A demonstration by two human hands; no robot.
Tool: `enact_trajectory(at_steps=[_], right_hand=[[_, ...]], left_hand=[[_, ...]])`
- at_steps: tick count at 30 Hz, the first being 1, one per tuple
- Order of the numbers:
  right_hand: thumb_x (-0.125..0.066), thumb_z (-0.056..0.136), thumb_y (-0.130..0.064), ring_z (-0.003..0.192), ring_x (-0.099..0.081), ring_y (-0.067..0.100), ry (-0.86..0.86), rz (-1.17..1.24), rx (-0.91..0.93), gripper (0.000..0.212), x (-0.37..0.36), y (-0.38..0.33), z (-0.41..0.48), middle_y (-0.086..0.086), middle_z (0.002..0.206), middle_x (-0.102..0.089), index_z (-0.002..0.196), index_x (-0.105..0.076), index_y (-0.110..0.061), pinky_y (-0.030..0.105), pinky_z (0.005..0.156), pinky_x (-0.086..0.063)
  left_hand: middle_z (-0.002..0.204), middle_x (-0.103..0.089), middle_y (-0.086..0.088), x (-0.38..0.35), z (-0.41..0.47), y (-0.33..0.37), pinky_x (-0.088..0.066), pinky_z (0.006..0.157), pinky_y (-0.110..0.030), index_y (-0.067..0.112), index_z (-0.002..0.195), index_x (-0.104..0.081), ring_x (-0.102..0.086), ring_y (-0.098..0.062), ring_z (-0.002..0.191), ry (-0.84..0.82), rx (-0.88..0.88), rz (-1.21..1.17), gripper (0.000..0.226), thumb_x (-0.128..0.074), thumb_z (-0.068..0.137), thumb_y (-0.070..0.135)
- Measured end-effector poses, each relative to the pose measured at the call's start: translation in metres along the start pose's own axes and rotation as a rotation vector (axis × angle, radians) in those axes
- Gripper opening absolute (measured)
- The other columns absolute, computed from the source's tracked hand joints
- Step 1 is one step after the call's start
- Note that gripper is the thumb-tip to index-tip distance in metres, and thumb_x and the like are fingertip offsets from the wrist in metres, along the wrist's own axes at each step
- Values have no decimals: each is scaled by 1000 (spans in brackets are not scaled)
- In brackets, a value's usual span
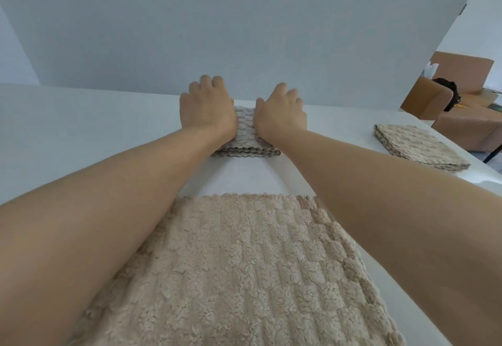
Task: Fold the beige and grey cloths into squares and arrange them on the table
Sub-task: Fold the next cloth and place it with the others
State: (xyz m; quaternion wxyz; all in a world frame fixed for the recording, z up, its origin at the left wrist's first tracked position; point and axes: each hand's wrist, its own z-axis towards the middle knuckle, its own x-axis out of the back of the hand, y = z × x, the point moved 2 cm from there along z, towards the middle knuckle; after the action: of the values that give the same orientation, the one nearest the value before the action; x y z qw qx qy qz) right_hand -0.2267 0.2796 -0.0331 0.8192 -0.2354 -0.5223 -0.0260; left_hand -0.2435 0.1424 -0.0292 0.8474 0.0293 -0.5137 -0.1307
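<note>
A folded grey cloth [246, 139] lies far out on the white table [81, 134], several layers thick. My left hand [207, 108] rests flat on its left part and my right hand [281, 112] on its right part, palms down, fingers curled over the far edge. Whether the fingers grip the cloth is hidden. A large beige cloth [239, 272] lies spread flat close to me, between my forearms. Another beige cloth [418, 146], folded into a square, sits at the right side of the table.
A grey-blue wall stands right behind the table's far edge. Past the table's right edge are brown cardboard boxes [461, 82] with a dark object on them. White tabletop stretches to the left of my arms.
</note>
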Motion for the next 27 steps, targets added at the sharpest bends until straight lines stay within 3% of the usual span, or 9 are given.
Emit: enact_trajectory(at_steps=[2,6,9,12,22,27], right_hand=[[-40,102,-27,127,-45,31,7,-3,159,39,4,-1,-2,10,138,-47,137,-41,-9,43,97,-39],[-34,103,-23,142,-38,29,-259,-47,290,47,-9,6,-6,8,158,-37,147,-41,-10,45,113,-35],[-26,105,-29,151,-25,28,-411,-72,289,54,-20,16,-7,5,167,-22,156,-31,-14,50,121,-24],[-19,106,-36,156,-12,24,-466,-83,245,58,-21,24,-7,-4,170,-11,162,-16,-21,54,124,-10],[-10,107,-42,157,9,23,-531,-162,207,60,-17,21,-16,-8,170,8,163,1,-24,59,122,7],[-22,107,-33,157,3,20,-413,-66,242,61,19,9,-24,-2,171,7,163,-2,-15,55,125,-5]], left_hand=[[139,-52,-13,1,0,1,-39,99,-45,8,138,-49,-48,-33,127,-38,-189,-32,40,-43,104,27],[140,-52,-13,-16,-3,-6,-37,107,-46,6,133,-51,-43,-30,133,-246,-394,-68,39,-33,106,28],[163,-31,-10,-30,-7,-14,-21,122,-47,9,154,-32,-24,-26,151,-437,-329,-99,54,-22,109,37],[170,-10,-4,-35,-9,-19,-8,126,-47,12,162,-12,-6,-21,157,-492,-302,-114,61,-16,109,43],[171,-2,-2,-35,-9,-19,-3,124,-52,15,162,-5,0,-20,157,-566,-259,-84,64,-15,108,47],[170,4,-5,5,-22,-12,-8,127,-42,12,162,-4,-2,-20,157,-424,-238,-259,65,-22,109,45]])
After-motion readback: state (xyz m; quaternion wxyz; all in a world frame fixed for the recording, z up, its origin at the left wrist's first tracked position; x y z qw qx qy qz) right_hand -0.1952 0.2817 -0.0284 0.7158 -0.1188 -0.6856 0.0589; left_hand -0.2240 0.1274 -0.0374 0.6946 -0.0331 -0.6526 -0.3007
